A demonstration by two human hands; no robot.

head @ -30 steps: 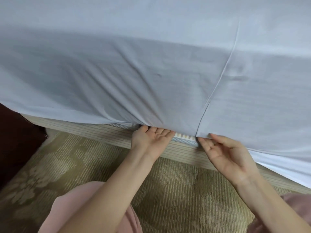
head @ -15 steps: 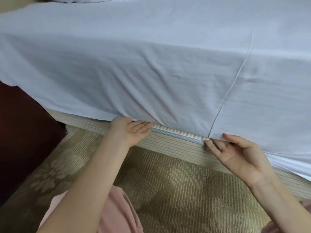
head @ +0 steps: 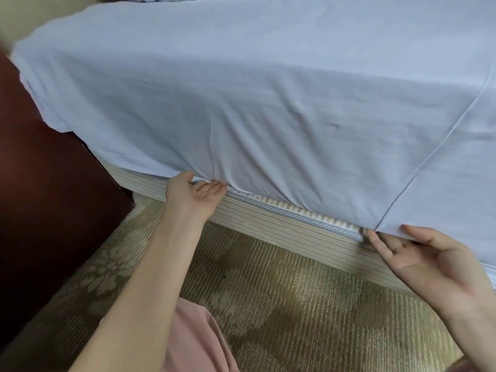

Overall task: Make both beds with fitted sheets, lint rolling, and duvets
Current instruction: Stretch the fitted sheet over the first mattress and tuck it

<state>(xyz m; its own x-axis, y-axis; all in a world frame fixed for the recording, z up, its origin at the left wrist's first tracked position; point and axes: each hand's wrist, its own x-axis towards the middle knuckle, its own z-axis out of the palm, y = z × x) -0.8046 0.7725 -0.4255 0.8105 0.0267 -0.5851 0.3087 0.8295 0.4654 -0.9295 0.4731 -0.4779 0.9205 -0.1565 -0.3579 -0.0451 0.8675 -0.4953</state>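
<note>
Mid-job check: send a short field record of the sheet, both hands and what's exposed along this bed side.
sheet: white, covers bed top and side, creases fan from lower edge
left hand: palm up, fingers at sheet edge
right hand: palm up, fingertips at sheet edge beside seam
exposed: mattress piping between the hands
below: striped bed base, carpet

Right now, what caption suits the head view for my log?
Left hand and right hand touch the fitted sheet at its lower edge, above a striped bed base and patterned carpet.
</note>
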